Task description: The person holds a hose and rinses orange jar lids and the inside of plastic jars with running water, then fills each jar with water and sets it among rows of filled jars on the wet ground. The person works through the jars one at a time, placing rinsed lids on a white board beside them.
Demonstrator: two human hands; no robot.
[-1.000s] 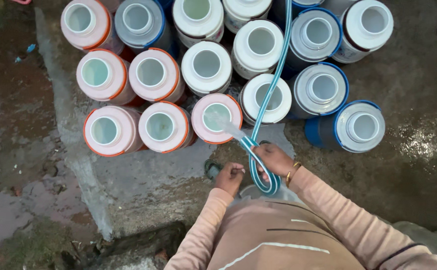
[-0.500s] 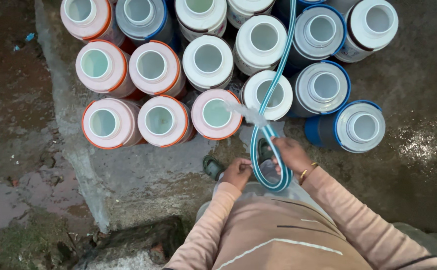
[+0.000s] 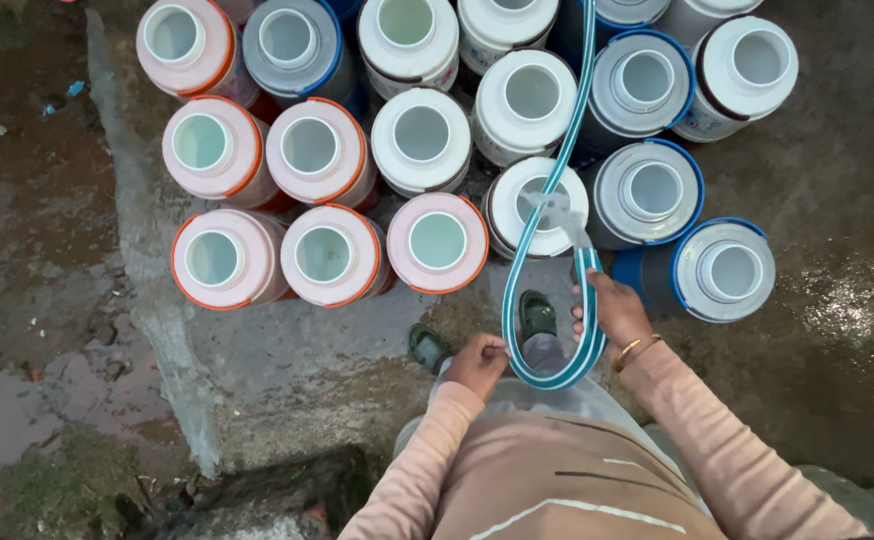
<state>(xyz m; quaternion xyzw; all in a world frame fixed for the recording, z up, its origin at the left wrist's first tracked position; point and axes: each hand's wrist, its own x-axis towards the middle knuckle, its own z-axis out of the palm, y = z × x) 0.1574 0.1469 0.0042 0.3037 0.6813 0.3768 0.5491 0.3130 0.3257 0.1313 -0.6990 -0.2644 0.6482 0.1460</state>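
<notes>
A: Quick pass on the head view. What were the hands doing?

B: Right hand (image 3: 612,312) was closed around the striped hose (image 3: 555,375) just behind its outlet, aiming the stream into a white-lidded jug (image 3: 537,207) w/ a dark band. Left hand (image 3: 479,362) was curled on the bottom of the hose loop, near the person's knees.

A: Where did the hose run?

B: Down from the top edge, over the rows of jugs, looped low in front of the person, then back up to the right hand. Water was leaving the end right over that jug's mouth.

A: Neighbours?

B: Pink-lidded jug w/ orange band (image 3: 438,242) just left of it, grey-lidded blue jug (image 3: 654,192) just right. All touching or nearly so, mouths open.

A: Doing it well, imo?

B: Outlet should've sat low and centred over the opening, since the mouth was narrow vs. the lid. Left hand needed to keep the loop slack, no kink. Ground (image 3: 837,300) looked wet, so footing in the green sandals (image 3: 537,312) mattered. Fill level: couldn't tell.
</notes>
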